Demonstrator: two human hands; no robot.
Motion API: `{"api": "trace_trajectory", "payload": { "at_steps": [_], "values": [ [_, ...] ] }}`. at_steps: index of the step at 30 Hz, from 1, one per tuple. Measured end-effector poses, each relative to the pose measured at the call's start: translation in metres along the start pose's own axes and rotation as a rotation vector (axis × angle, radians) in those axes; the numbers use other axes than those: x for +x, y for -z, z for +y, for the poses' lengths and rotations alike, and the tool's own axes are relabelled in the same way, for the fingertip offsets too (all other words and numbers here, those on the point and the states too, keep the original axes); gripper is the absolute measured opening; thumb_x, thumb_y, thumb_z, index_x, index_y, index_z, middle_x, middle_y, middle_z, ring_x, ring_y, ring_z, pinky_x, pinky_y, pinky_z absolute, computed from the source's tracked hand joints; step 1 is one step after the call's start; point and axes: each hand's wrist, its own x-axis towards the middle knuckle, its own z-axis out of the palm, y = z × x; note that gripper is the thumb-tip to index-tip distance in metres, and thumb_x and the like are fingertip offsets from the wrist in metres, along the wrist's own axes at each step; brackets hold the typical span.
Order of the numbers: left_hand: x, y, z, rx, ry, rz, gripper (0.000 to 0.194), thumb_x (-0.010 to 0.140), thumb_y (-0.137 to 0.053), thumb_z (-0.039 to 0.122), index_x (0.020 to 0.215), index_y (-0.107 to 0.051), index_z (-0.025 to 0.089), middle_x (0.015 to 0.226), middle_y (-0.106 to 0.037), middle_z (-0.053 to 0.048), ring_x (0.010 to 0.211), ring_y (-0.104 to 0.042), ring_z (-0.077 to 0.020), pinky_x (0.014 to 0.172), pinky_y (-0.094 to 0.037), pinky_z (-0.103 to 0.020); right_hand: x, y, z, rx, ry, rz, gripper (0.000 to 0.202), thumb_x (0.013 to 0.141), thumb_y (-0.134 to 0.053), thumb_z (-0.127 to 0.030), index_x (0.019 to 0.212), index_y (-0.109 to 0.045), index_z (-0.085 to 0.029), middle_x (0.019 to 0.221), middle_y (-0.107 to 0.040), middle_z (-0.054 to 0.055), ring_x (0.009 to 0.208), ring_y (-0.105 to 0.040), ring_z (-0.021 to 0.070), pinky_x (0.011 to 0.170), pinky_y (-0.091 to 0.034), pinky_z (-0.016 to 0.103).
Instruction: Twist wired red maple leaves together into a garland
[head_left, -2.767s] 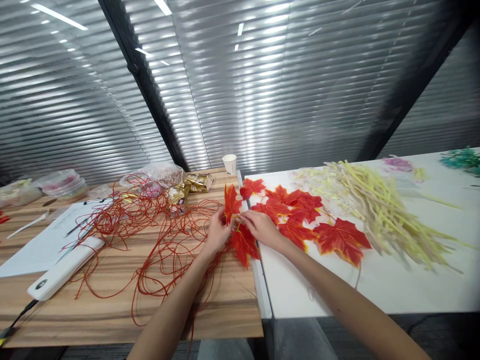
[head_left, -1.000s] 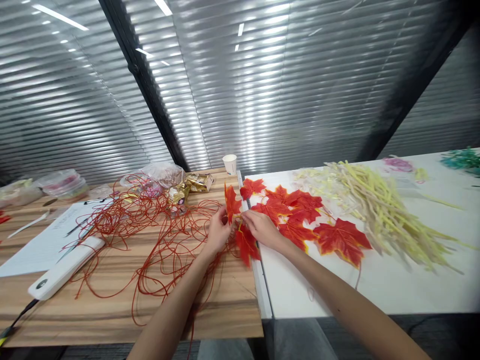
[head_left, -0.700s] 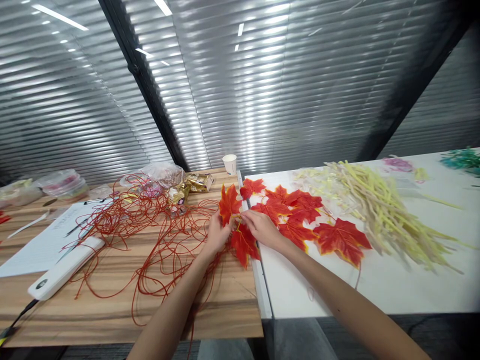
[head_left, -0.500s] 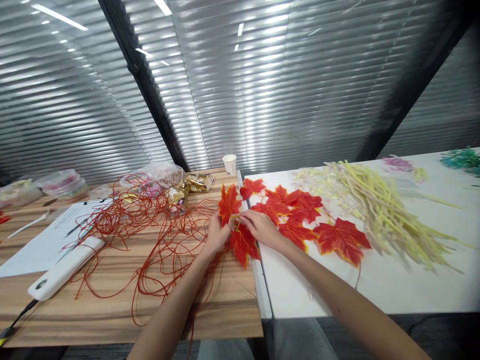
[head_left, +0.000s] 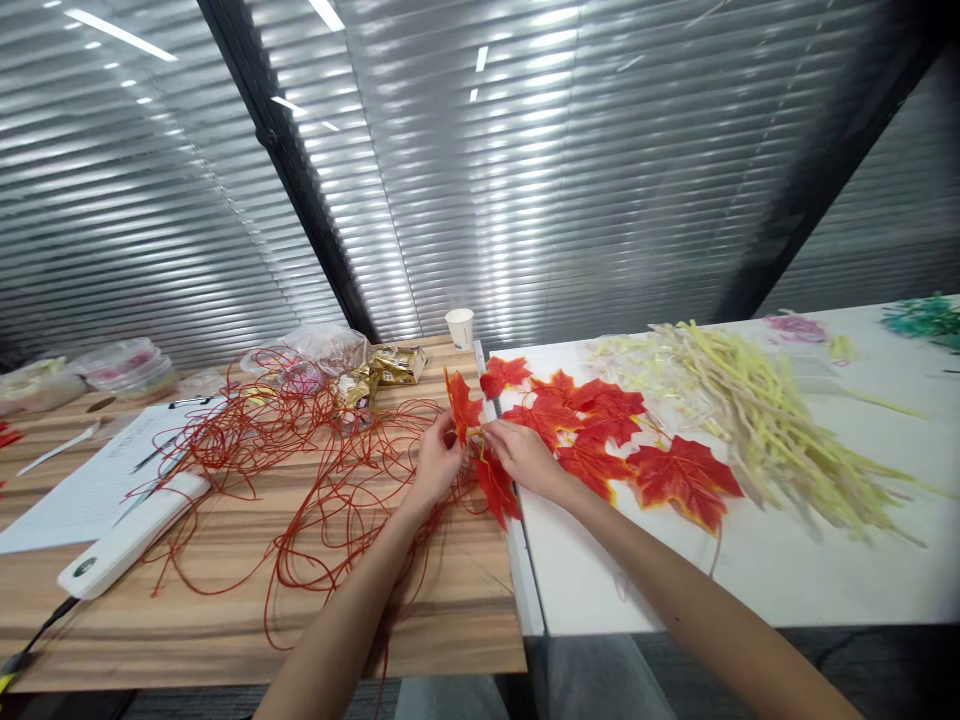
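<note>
My left hand (head_left: 440, 458) is closed beside an artificial maple leaf (head_left: 464, 402), its fingertips pinched at the leaf's base. Opposite it, my right hand (head_left: 521, 455) pinches the stems where this leaf meets a second red maple leaf (head_left: 496, 490) hanging below. The fingers hide the exact joint between stems and cord. More red and orange maple leaves (head_left: 600, 410) lie on the white table to the right, strung in a loose row. To the left of my hands spreads a tangle of thin red cord (head_left: 322, 500).
On the wooden table (head_left: 450, 640) are a white stick-shaped device (head_left: 131, 540), a clipboard with paper (head_left: 67, 495), gold wrappers (head_left: 397, 365) and a paper cup (head_left: 460, 328). Yellow fuzzy stems (head_left: 780, 420) lie on the white table (head_left: 750, 590). A seam divides both tables.
The upper leaf has turned more edge-on and shifted slightly right. The lower leaf has swung a little right. My left fingers have rotated; my right hand stays nearly in place.
</note>
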Motion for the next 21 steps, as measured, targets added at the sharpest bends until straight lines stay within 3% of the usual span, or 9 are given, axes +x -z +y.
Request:
{"api": "trace_trajectory", "payload": {
  "at_steps": [10, 15, 21],
  "values": [
    [-0.0003, 0.0035, -0.0047, 0.131, -0.063, 0.066, 0.02, 0.071, -0.057, 0.029, 0.077, -0.055, 0.011, 0.065, -0.059, -0.002, 0.063, -0.054, -0.0118, 0.059, -0.044, -0.021, 0.0006, 0.0021, -0.0033, 0.016, 0.032, 0.013, 0.023, 0.09, -0.035, -0.024, 0.094, -0.057, -0.018, 0.086, -0.061, 0.005, 0.08, -0.057, 0.0134, 0.071, -0.04, 0.023],
    [0.0005, 0.0026, -0.002, 0.105, -0.069, 0.048, 0.022, 0.07, -0.058, 0.029, 0.082, -0.055, 0.012, 0.068, -0.059, -0.003, 0.063, -0.054, -0.0109, 0.056, -0.043, -0.019, 0.0009, 0.0002, -0.0018, 0.007, 0.015, 0.017, 0.023, 0.09, -0.035, -0.024, 0.093, -0.057, -0.018, 0.085, -0.061, 0.005, 0.079, -0.057, 0.0137, 0.071, -0.04, 0.023],
    [0.0004, -0.0004, 0.0038, -0.082, 0.006, 0.019, 0.027, 0.071, -0.058, 0.034, 0.087, -0.052, 0.013, 0.079, -0.058, -0.003, 0.055, -0.05, -0.0062, 0.046, -0.04, -0.016, 0.0018, -0.0004, -0.0013, 0.058, -0.015, 0.041, 0.021, 0.089, -0.036, -0.022, 0.091, -0.057, -0.018, 0.084, -0.061, 0.004, 0.075, -0.056, 0.013, 0.068, -0.039, 0.022]
  ]
}}
